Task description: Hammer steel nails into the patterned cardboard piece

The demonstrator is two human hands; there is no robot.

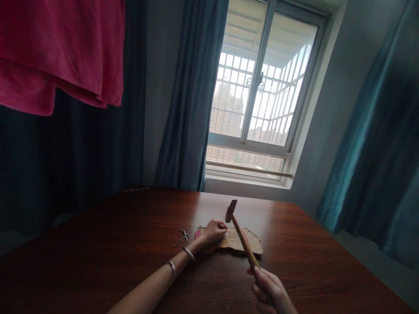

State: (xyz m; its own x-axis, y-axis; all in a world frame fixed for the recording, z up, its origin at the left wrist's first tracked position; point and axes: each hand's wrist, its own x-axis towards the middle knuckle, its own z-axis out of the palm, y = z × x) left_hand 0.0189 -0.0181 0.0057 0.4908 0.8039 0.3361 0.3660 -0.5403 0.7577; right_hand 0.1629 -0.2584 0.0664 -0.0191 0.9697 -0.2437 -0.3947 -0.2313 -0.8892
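Observation:
My right hand (270,290) is wrapped round the wooden handle of a hammer (245,242). The hammer's head is raised above the table, just right of my left hand (214,232). That hand is closed in a pinch over the left part of a ragged piece of cardboard (253,245); whatever sits between its fingertips is too small to make out. Many small dark dots and a pink patch mark the cardboard, which lies flat on the table. Several thin metal nails (183,235) lie crossed left of the cardboard. Two bracelets circle my left forearm.
The brown wooden table (131,253) reaches toward a barred window (255,87) at the back. Blue curtains (183,100) hang left and right of the window. A pink cloth (65,52) hangs at the upper left.

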